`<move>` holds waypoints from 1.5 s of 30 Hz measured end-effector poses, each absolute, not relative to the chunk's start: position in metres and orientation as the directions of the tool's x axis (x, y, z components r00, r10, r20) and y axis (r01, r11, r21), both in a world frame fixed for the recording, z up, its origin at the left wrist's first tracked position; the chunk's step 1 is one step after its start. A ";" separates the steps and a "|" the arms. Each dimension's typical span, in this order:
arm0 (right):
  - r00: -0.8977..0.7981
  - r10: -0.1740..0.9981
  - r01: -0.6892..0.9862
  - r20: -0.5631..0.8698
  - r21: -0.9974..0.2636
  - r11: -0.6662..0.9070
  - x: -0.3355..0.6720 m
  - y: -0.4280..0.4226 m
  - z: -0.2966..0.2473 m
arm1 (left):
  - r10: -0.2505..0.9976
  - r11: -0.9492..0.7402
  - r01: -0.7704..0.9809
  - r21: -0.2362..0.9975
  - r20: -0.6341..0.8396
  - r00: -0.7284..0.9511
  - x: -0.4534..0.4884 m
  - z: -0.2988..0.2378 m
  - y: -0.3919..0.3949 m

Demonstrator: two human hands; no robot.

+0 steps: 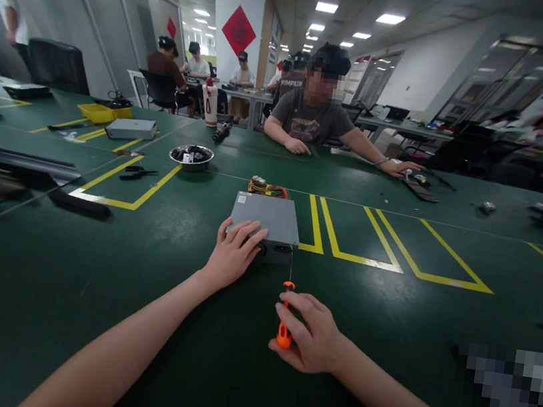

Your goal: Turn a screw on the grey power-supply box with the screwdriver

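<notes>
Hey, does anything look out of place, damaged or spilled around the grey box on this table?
Nothing looks damaged or spilled. The grey box lies flat under the left hand; the right hand grips an orange screwdriver at its near side. Only a loose bundle of wires at its far end looks untidy.

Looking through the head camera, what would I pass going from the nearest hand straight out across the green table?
Right hand holding a screwdriver → left hand resting on a grey box → wires → person seated opposite.
</notes>
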State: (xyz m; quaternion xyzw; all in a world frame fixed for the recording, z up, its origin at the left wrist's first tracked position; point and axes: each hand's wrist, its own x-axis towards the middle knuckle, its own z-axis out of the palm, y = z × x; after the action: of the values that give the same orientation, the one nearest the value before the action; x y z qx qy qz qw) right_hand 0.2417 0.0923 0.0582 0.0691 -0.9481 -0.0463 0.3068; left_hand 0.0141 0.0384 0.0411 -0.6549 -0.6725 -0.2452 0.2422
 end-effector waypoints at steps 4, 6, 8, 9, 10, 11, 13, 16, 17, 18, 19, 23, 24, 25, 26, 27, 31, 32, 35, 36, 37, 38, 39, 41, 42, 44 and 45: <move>-0.743 -0.114 -0.050 0.659 0.115 0.992 0.225 0.100 0.061 | 0.754 0.034 0.998 0.059 0.654 -0.064 -0.002 0.043 0.048; -0.739 -0.057 0.018 0.671 0.105 0.994 0.221 0.098 0.063 | 0.747 0.041 0.997 0.070 0.660 -0.078 -0.007 0.043 0.052; -0.776 0.097 0.133 0.623 0.012 0.991 0.222 0.091 0.066 | 0.741 0.052 0.995 0.083 0.665 -0.095 -0.010 0.043 0.056; -0.787 0.223 0.212 0.575 -0.087 0.973 0.224 0.087 0.067 | 0.737 0.057 0.994 0.090 0.668 -0.103 -0.011 0.043 0.057; -0.774 0.378 0.308 0.508 -0.219 0.926 0.225 0.084 0.067 | 0.734 0.059 0.993 0.098 0.670 -0.109 -0.011 0.043 0.058; -0.754 0.505 0.371 0.420 -0.362 0.855 0.227 0.081 0.066 | 0.731 0.059 0.993 0.105 0.672 -0.115 -0.011 0.042 0.059; -0.669 0.710 0.444 0.221 -0.647 0.620 0.226 0.078 0.064 | 0.727 0.052 0.991 0.122 0.676 -0.121 -0.011 0.041 0.061; -0.579 0.805 0.267 -0.130 -0.963 0.037 0.215 0.077 0.057 | 0.716 0.039 0.988 0.148 0.686 -0.131 -0.011 0.041 0.062; -0.547 0.804 0.147 -0.231 -0.973 -0.180 0.209 0.077 0.056 | 0.711 0.034 0.987 0.154 0.690 -0.132 -0.011 0.041 0.063; -0.528 0.807 0.111 -0.264 -0.964 -0.243 0.202 0.076 0.055 | 0.707 0.029 0.987 0.160 0.694 -0.133 -0.012 0.041 0.063; -0.514 0.808 0.094 -0.288 -0.955 -0.281 0.196 0.074 0.056 | 0.703 0.022 0.986 0.164 0.699 -0.132 -0.013 0.041 0.064; -0.495 0.785 -0.007 -0.372 -0.902 -0.432 0.181 0.068 0.062 | 0.690 -0.015 0.984 0.178 0.714 -0.119 -0.017 0.041 0.065; -0.487 0.782 -0.030 -0.388 -0.888 -0.459 0.181 0.068 0.064 | 0.683 -0.021 0.983 0.181 0.721 -0.118 -0.018 0.041 0.065; -0.481 0.777 -0.049 -0.406 -0.873 -0.486 0.182 0.068 0.064 | 0.677 -0.025 0.983 0.183 0.726 -0.118 -0.019 0.042 0.065; -0.479 0.768 -0.062 -0.425 -0.856 -0.513 0.183 0.069 0.065 | 0.673 -0.026 0.982 0.186 0.729 -0.120 -0.019 0.042 0.065; -0.480 0.756 -0.072 -0.445 -0.839 -0.539 0.185 0.070 0.064 | 0.670 -0.025 0.982 0.187 0.732 -0.123 -0.018 0.042 0.065; -0.492 0.714 -0.090 -0.497 -0.787 -0.610 0.191 0.074 0.062 | 0.669 0.008 0.983 0.184 0.729 -0.142 -0.012 0.043 0.064; -0.492 0.713 -0.099 -0.499 -0.782 -0.616 0.191 0.074 0.062 | 0.666 0.022 0.983 0.183 0.730 -0.151 -0.010 0.043 0.065; -0.486 0.723 -0.138 -0.491 -0.773 -0.619 0.192 0.073 0.062 | 0.652 0.050 0.982 0.185 0.738 -0.172 -0.005 0.043 0.066; -0.482 0.727 -0.151 -0.489 -0.771 -0.619 0.192 0.073 0.062 | 0.647 0.051 0.981 0.186 0.742 -0.174 -0.004 0.042 0.066; -0.478 0.730 -0.162 -0.488 -0.768 -0.620 0.192 0.073 0.063 | 0.649 0.051 0.981 0.189 0.740 -0.176 -0.003 0.042 0.066; -0.474 0.732 -0.171 -0.489 -0.765 -0.621 0.192 0.073 0.063 | 0.655 0.049 0.980 0.194 0.735 -0.178 -0.003 0.042 0.067; -0.472 0.734 -0.178 -0.489 -0.762 -0.623 0.192 0.072 0.063 | 0.659 0.046 0.979 0.200 0.730 -0.181 -0.003 0.042 0.067; -0.480 0.720 -0.193 -0.501 -0.740 -0.644 0.190 0.071 0.064 | 0.666 0.043 0.976 0.212 0.722 -0.187 -0.004 0.042 0.067; -0.492 0.705 -0.199 -0.510 -0.723 -0.662 0.189 0.070 0.065 | 0.668 0.043 0.975 0.216 0.720 -0.189 -0.004 0.042 0.068; -0.517 0.674 -0.207 -0.527 -0.688 -0.696 0.186 0.069 0.066 | 0.668 0.044 0.974 0.222 0.718 -0.194 -0.005 0.042 0.067; -0.526 0.665 -0.210 -0.531 -0.676 -0.706 0.185 0.069 0.066 | 0.669 0.044 0.973 0.225 0.717 -0.196 -0.005 0.042 0.067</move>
State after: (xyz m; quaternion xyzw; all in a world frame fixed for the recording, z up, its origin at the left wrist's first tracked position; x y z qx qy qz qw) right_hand 0.1846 0.0692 0.0656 -0.4092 -0.2779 0.8280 0.2642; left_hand -0.0047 0.0674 0.0420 -0.5958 -0.6890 -0.3508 0.2172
